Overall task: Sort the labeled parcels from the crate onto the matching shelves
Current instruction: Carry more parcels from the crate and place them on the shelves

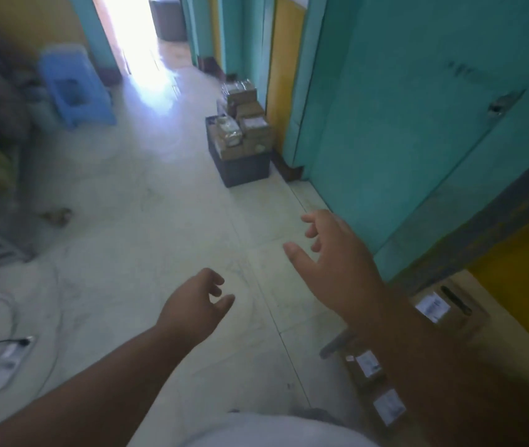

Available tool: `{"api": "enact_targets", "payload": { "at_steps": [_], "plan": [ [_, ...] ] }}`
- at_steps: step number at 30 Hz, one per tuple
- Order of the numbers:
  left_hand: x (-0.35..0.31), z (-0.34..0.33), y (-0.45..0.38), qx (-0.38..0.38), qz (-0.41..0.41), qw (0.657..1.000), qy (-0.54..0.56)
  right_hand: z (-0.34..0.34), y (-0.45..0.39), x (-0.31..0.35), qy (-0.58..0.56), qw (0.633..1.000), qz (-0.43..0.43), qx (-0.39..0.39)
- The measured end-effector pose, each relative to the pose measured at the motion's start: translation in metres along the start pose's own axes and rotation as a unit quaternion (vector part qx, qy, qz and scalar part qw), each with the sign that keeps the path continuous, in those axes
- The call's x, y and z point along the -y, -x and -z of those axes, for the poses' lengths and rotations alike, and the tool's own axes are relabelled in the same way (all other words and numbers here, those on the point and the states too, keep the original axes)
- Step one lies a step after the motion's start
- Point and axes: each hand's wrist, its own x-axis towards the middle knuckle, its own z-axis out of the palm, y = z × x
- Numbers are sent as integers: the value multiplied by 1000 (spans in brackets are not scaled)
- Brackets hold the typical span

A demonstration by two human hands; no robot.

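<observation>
Both grips are hanging empty with loosely spread fingers, left hand (197, 306) and right hand (337, 262). The parcel-filled crate (240, 156) is sitting on the floor (159, 221) well beyond them.

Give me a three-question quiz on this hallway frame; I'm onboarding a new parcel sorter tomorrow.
1. True or false: the left hand holds a parcel.
2. The dark crate of parcels stands: A) beside the blue stool B) against the wall by the teal door C) beneath the hands.
3. Where do labeled boxes lie nearest the person?

Key
1. False; both it and the right hand are empty, fingers relaxed.
2. B
3. At lower right, partly hidden behind the right forearm.
</observation>
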Motion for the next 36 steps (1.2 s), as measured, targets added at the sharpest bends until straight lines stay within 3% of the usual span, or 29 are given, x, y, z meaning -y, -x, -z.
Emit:
{"api": "enact_targets", "payload": {
  "at_steps": [8, 19, 27, 36],
  "plan": [
    [-1, 39, -141, -37, 4, 999, -3, -40, -164, 22, -21, 997, 68, -10],
    [8, 141, -332, -110, 89, 990, 28, -77, -419, 77, -27, 987, 153, 44],
    [30, 215, -523, -91, 42, 995, 29, -136, -582, 105, -20, 994, 101, 24],
    [-39, 263, -732, 5, -61, 998, -2, -118, -728, 82, 25, 998, -10, -64]
  ]
}}
